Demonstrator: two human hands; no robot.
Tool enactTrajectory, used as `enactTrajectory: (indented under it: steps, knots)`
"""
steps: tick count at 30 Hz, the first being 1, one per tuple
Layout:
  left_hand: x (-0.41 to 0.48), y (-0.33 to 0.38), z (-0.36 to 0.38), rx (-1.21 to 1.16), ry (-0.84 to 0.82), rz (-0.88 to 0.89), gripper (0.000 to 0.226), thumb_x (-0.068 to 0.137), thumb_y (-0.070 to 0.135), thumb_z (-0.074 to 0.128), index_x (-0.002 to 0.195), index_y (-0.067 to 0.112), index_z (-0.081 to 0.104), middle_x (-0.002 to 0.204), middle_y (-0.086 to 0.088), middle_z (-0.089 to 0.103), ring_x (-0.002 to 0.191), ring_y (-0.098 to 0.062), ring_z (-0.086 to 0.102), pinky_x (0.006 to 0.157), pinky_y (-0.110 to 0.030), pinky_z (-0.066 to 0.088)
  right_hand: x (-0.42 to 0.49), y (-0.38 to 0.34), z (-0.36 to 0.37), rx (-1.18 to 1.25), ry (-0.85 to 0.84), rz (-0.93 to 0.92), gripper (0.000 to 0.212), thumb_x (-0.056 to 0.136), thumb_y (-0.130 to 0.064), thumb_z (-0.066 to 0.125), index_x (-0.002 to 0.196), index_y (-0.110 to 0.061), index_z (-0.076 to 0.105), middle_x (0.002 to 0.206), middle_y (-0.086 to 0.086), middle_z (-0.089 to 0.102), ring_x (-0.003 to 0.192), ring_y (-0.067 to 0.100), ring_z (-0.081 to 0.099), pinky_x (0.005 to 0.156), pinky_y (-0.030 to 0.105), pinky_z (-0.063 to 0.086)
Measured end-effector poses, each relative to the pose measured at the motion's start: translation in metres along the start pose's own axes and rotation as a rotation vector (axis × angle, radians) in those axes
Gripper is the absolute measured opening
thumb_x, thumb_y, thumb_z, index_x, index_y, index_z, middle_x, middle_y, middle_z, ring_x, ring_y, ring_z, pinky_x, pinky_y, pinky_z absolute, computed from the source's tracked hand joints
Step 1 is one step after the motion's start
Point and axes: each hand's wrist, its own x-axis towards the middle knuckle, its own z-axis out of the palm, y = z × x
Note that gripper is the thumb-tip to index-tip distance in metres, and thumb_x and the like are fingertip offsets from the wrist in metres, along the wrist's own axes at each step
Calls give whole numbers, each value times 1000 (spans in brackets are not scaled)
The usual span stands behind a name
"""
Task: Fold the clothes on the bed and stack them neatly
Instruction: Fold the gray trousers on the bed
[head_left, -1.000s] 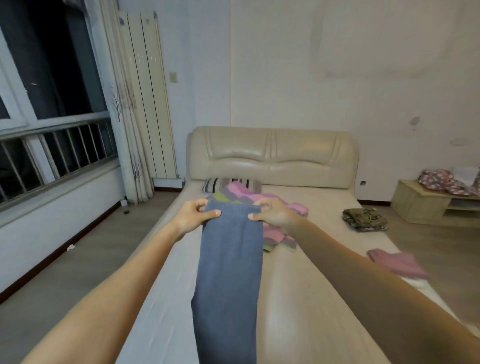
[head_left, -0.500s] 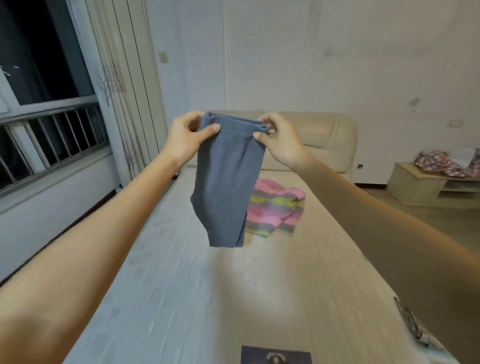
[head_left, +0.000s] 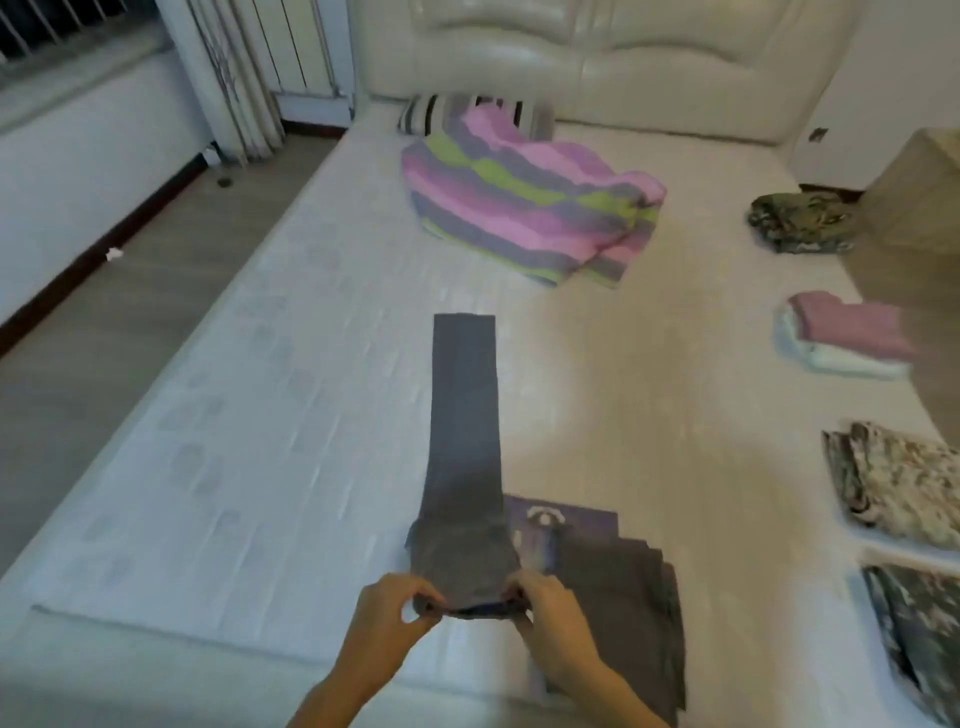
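A long, narrow grey garment (head_left: 464, 441) lies stretched out flat on the white bed (head_left: 260, 415), running away from me. My left hand (head_left: 387, 621) and my right hand (head_left: 548, 613) each pinch a corner of its near end, low over the mattress by the foot of the bed. Just right of my hands sits a stack of folded dark clothes (head_left: 618, 587) with a purple printed piece on top.
A striped pink, green and grey garment (head_left: 524, 202) lies crumpled near the headboard. Along the right edge are folded camouflage pieces (head_left: 904, 488), a pink-and-white folded pile (head_left: 847, 332) and a dark camouflage bundle (head_left: 800, 223). Floor and window are on the left.
The grey garment, held up in the air before, now lies flat along the bed. Both hands have come down and toward me with its near end; my view tilted downward.
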Motion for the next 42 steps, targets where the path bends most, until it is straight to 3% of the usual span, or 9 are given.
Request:
enactTrajectory:
  steps: [9, 12, 15, 17, 26, 30, 34, 39, 42]
  knots:
    - [-65, -135, 114, 118, -228, -179, 28, 75, 11, 73, 80, 36, 62, 82, 17, 65, 77, -4, 61, 79, -24, 49, -47, 74, 160, 25, -320, 183, 36, 85, -8, 48, 119, -22, 51, 122, 0, 54, 108, 22, 53, 84, 31, 39]
    - [-82, -150, 130, 208, -302, -169, 21, 80, 16, 70, 97, 27, 68, 100, 13, 66, 96, -12, 62, 91, -24, 44, -59, 78, 175, 64, -376, 212, 39, 86, -5, 44, 121, -20, 50, 128, 3, 51, 110, 23, 53, 82, 32, 38]
    - [-84, -161, 137, 322, -453, -151, 37, 87, 28, 61, 123, 34, 57, 133, 18, 49, 125, -4, 44, 104, -19, 24, -59, 83, 182, 48, -443, 262, 44, 93, -6, 38, 135, -18, 41, 138, 4, 45, 117, 23, 51, 90, 30, 39]
    - [-67, -165, 133, 317, -412, -177, 36, 91, 30, 57, 127, 34, 55, 139, 16, 44, 130, -5, 39, 106, -20, 22, -45, 87, 177, 54, -416, 282, 48, 93, -5, 39, 139, -17, 37, 140, 6, 43, 116, 23, 52, 93, 29, 40]
    - [144, -144, 101, 60, 10, -260, 35, 91, 14, 59, 125, 12, 57, 129, -9, 54, 115, -26, 54, 100, -33, 42, 146, 106, 119, 22, 116, 228, 33, 93, -13, 51, 125, -7, 50, 131, 12, 49, 117, 29, 48, 97, 40, 43]
    - [230, -132, 99, 32, 67, -251, 43, 92, 18, 58, 133, 12, 49, 135, -11, 46, 122, -27, 49, 105, -39, 40, 232, 128, 95, -141, 168, 177, 45, 98, -19, 42, 141, -6, 35, 150, 13, 32, 138, 30, 28, 116, 41, 22]
    - [295, -134, 96, 86, 78, -263, 49, 91, 20, 59, 136, 8, 43, 134, -15, 46, 120, -31, 49, 105, -44, 39, 314, 155, 75, -263, 122, 150, 51, 101, -24, 31, 148, -8, 19, 158, 9, 11, 146, 28, 6, 118, 47, 6]
    - [367, -134, 86, 29, 170, -260, 44, 92, 24, 57, 132, 8, 48, 117, -10, 62, 108, -24, 58, 89, -25, 38, 413, 169, 65, -338, 136, 256, 63, 99, -47, 13, 150, -16, -8, 158, 4, -15, 144, 26, -16, 111, 54, -14]
    - [414, -129, 82, -50, 226, -260, 41, 92, 27, 59, 128, 10, 53, 106, -3, 65, 98, -14, 58, 82, -19, 38, 456, 179, 59, -429, 244, 250, 70, 95, -58, 4, 149, -16, -10, 158, 3, -14, 145, 24, -16, 114, 55, -13]
